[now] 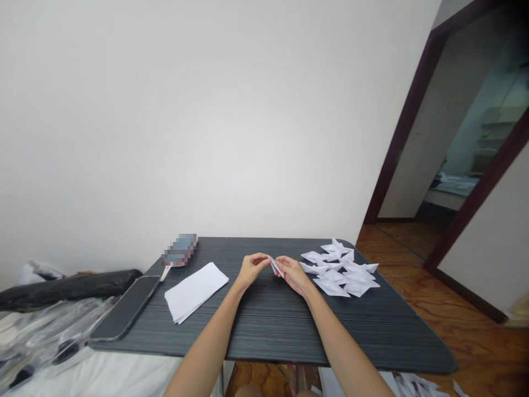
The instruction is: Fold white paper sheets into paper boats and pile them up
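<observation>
Both my hands meet above the middle of a dark grey table. My left hand pinches one end of a small folded white paper piece. My right hand grips the other end with its fingers closed. The paper is held just above the tabletop. A heap of several folded white paper shapes lies to the right of my right hand. To the left of my left hand rests a stack of flat white paper sheets.
A dark phone lies at the table's left edge, with a blurred-out object behind it. Left of the table are a dark long object and clear plastic bags. A white wall stands behind. An open doorway and wooden floor lie to the right.
</observation>
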Demonstrator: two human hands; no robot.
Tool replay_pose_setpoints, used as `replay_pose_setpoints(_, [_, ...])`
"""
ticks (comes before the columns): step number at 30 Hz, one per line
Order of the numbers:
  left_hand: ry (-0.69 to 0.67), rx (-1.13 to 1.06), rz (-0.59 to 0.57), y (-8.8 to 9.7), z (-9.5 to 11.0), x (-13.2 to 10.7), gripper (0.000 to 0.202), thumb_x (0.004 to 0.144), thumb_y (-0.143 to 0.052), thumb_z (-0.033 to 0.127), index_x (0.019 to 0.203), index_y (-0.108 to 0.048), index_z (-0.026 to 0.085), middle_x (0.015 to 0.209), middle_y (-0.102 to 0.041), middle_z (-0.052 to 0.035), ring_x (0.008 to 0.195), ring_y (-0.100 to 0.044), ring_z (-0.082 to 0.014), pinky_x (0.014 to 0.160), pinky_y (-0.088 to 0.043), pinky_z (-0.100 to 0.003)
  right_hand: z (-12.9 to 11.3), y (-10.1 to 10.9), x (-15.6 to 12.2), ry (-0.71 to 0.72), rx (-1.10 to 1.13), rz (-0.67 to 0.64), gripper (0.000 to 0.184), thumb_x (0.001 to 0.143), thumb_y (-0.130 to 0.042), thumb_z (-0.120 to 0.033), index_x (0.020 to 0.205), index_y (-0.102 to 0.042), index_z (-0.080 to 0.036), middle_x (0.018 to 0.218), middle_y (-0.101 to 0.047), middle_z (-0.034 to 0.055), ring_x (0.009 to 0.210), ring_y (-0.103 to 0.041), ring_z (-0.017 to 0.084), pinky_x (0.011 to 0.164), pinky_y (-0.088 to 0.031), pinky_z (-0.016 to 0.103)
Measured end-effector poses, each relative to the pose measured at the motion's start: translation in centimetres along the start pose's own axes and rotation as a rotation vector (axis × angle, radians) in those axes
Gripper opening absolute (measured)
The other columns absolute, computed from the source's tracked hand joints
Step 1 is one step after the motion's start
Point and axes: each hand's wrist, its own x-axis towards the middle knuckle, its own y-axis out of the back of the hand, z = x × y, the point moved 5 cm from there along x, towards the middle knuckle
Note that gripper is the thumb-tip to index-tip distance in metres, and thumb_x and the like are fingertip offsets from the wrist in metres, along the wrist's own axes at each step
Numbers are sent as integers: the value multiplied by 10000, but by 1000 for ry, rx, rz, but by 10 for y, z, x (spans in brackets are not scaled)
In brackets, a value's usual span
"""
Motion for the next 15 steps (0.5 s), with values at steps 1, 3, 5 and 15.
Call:
replay_pose_setpoints(1, [1,1,14,1,-1,0,245,661,-579,309,770,-626,94,756,-638,-68,729,-579,-165,736,-443,-292,0,-1,0,-6,3,-16,244,604,-647,-316,742,-533,-150,648,-564,1,518,-518,92,479,-351,214])
replay_pose_setpoints(3, [1,-6,40,2,-2,1,245,646,-590,316,751,-625,97,746,-642,-68,719,-584,-169,731,-444,-298,2,-2,-1,-19,9,-39,251,599,-653,-315,745,-532,-151,662,-563,0,529,-524,93,500,-359,218])
replay_pose_setpoints(5, [1,-19,56,2,-4,1,255,638,-595,324,754,-623,99,756,-644,-69,725,-587,-174,733,-443,-304,4,-3,-2,-34,12,-50,252,596,-656,-317,740,-531,-152,663,-560,-2,537,-531,96,518,-364,224])
replay_pose_setpoints(15, [42,-19,72,2,-7,1,288,644,-589,342,780,-622,89,712,-643,-70,643,-588,-161,669,-463,-291,6,-6,-3,-46,-20,-56,186,646,-618,-314,704,-530,-161,650,-531,-17,507,-476,69,479,-322,203])
